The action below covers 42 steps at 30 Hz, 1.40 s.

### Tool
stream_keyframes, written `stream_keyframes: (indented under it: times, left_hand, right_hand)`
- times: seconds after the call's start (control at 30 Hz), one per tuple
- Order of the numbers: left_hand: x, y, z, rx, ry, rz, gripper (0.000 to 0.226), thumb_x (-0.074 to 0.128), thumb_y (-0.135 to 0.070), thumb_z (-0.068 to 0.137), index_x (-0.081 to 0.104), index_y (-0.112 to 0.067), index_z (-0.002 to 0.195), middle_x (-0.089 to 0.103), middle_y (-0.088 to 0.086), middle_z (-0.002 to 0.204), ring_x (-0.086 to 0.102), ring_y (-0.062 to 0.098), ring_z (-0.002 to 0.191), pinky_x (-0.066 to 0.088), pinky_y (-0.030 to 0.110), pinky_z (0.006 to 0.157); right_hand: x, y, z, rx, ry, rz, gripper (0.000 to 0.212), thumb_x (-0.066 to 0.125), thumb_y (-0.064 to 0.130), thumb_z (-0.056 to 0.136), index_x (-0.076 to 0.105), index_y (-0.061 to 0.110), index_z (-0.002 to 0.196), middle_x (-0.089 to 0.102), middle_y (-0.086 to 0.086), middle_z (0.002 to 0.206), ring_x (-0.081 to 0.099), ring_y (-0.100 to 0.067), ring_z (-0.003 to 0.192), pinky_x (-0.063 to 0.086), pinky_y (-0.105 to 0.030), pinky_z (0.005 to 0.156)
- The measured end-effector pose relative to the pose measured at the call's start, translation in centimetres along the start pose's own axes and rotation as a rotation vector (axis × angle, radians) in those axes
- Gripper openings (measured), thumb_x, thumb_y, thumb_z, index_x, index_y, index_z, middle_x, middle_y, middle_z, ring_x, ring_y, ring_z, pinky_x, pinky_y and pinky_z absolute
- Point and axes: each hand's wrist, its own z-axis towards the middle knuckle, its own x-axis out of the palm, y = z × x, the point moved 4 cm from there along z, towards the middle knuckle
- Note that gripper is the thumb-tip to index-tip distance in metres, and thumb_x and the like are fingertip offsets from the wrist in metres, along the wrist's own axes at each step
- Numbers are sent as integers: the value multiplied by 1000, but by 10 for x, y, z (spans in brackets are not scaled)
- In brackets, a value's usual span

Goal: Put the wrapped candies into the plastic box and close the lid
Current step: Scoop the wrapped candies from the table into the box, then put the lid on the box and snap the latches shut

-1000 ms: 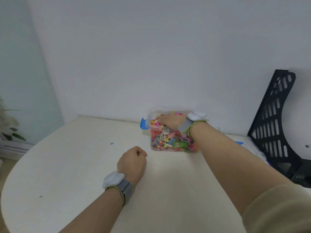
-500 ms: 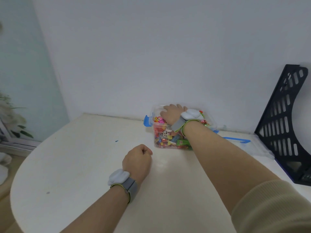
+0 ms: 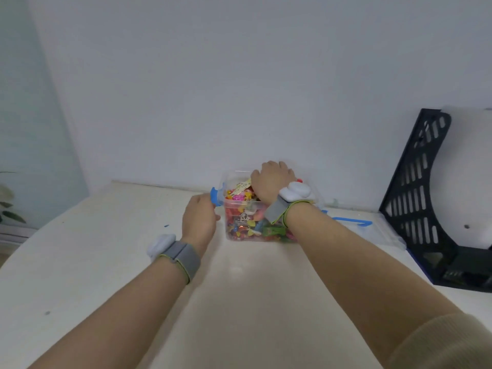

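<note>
the plastic box (image 3: 231,177), heaped with wrapped candies (image 3: 246,222), stands on the tabletop (image 3: 106,262) by the wall. the right hand (image 3: 271,182) lies on the heap, fingers dipping out of sight (its grip can't be told). the left hand (image 3: 199,222), fingers curled, meets the box's blue latch (image 3: 215,197); whether it pinches is unclear. the lid (image 3: 375,231) lies just right of the box.

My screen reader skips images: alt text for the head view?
A person's right hand rests on wrapped candies filling a clear plastic box on a table; the left hand is at its blue latch. The lid lies beside it.
</note>
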Motion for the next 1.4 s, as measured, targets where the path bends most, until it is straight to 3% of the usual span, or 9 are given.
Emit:
stream_keyframes:
  times: [0.1,0.23,0.4,0.57,0.77,0.93,1.1,1.23,1.4]
  left_hand:
    - [6,-25,8,-4,30,70,31,32,-46,82,53,-23,79,66,8,95,66,25,72,49,37,72]
    - [4,-37,19,116,60,471,33,34,-32,94,54,-8,85,63,22,106,64,41,96,54,46,84]
    - [9,-46,19,198,32,676,34,44,-31,90,64,-11,74,65,9,81,59,34,81,39,30,63]
    - [15,-46,22,299,-12,829,35,47,-34,93,69,-8,84,72,16,92,54,32,76,40,30,66]
    - [19,-47,22,313,-50,877,27,45,-35,95,65,-18,84,70,10,93,50,30,79,38,29,67]
    - [17,-49,19,330,-32,893,39,44,-38,95,70,-10,90,71,13,87,57,33,79,39,30,61]
    - [18,-53,16,343,-24,922,38,43,-35,98,71,-17,115,71,12,112,61,34,97,42,30,74]
    - [19,-60,16,348,9,1019,35,39,-29,101,70,-11,95,70,12,100,54,30,83,37,27,69]
    - [13,-64,23,298,46,1052,35,35,-15,102,67,0,99,69,19,108,63,37,104,36,28,72]
  right_hand:
    - [0,-29,-5,128,248,158,39,44,38,93,66,9,107,65,-10,108,58,-31,106,42,-33,82]
    - [-12,-29,-18,133,379,241,46,46,36,98,44,13,59,44,-6,61,45,-20,55,35,-20,42]
    - [-37,-54,-19,89,172,312,40,38,33,100,64,11,122,64,-10,126,57,-29,117,44,-35,99]
    - [-62,-130,-28,227,-420,457,35,44,13,94,65,17,121,66,-2,123,55,-24,118,40,-36,100]
    - [5,-202,-53,373,371,-68,46,49,38,92,52,23,135,59,-5,133,44,-30,128,29,-31,102]
    - [12,-203,-59,318,314,-104,33,43,43,90,64,35,115,67,2,115,47,-25,117,28,-35,96]
    - [-5,-203,-49,360,179,-62,33,40,38,96,67,31,113,66,-3,118,47,-30,118,30,-35,96]
    - [-29,-199,-38,413,83,68,32,41,28,97,68,18,112,66,-11,115,50,-32,112,30,-32,92]
    - [-42,-198,-42,448,50,203,33,41,27,99,64,13,118,62,-15,121,43,-34,120,35,-36,99]
